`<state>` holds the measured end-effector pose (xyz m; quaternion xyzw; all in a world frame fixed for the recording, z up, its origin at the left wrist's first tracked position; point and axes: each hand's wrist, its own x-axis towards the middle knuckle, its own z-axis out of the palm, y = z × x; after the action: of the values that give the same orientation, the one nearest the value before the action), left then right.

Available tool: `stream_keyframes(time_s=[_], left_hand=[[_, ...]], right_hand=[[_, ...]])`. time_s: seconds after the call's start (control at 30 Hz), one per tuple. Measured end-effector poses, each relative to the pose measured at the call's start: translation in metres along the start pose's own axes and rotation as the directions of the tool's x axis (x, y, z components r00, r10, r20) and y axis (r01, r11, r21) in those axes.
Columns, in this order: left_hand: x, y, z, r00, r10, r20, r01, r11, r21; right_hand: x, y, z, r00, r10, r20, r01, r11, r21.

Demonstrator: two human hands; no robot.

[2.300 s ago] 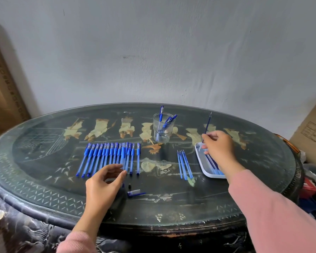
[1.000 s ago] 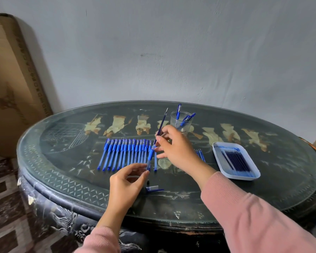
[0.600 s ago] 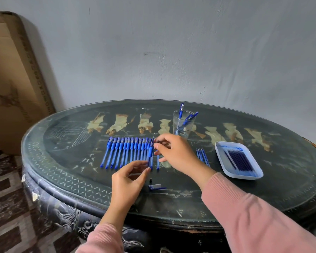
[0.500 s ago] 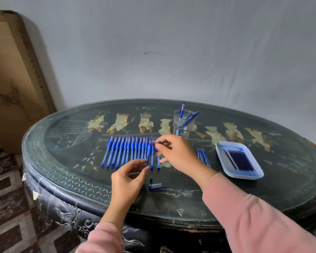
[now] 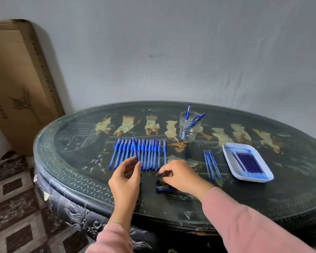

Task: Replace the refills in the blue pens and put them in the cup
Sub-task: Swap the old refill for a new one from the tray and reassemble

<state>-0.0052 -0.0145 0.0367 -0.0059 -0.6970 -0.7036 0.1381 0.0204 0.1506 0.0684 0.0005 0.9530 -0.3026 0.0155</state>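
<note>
My left hand [image 5: 125, 177] pinches one blue pen [image 5: 135, 149] by its lower barrel between thumb and fingertips, holding it tilted up above the row of pens [image 5: 140, 154] that lies side by side on the dark oval table [image 5: 66, 161]; a thin refill tip seems to poke from the pen's top end, so I judge the fresh refill is seated and the pen is not yet closed. Just to the right, my right hand [image 5: 179, 177] curls low over the table with its fingertips reaching toward a tiny dark part [image 5: 158, 180], and I cannot tell whether it grips anything yet. A loose blue cap [image 5: 162, 188] lies just below that hand. The next move, as I judge it, calls for picking up these small parts, fitting them back on the held pen, then carrying it to the cup. Further right, a few bare refills [image 5: 212, 164] lie together on the table. Behind them, near the far edge, stands the clear cup [image 5: 189, 133], upright, holding a few finished blue pens leaning against its rim. Furthest right sits a white tray [image 5: 230, 157] holding a bundle of dark blue refills.
</note>
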Motion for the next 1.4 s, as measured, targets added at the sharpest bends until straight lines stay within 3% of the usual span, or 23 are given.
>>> stream_keyframes(time_s=[0.4,0.63,0.83,1.4], left_hand=[[0.001,-0.004,0.001,0.999,0.028,0.022,-0.029,0.999,0.026],[0.001,-0.01,0.004,0.981,0.075,0.18,-0.09,0.993,0.076],[0.001,-0.012,0.004,0.954,0.112,0.277,-0.139,0.987,0.078],[0.003,-0.015,0.004,0.932,0.176,0.316,-0.215,0.972,0.094]], right_hand=[[0.0,0.003,0.001,0.997,-0.078,0.0,0.077,0.993,-0.091],[0.002,0.001,-0.031,0.978,0.005,-0.21,0.031,0.985,0.17],[0.006,-0.026,-0.072,0.96,0.0,-0.281,0.116,0.91,0.398],[0.009,-0.034,-0.07,0.972,-0.035,-0.231,0.091,0.968,0.236]])
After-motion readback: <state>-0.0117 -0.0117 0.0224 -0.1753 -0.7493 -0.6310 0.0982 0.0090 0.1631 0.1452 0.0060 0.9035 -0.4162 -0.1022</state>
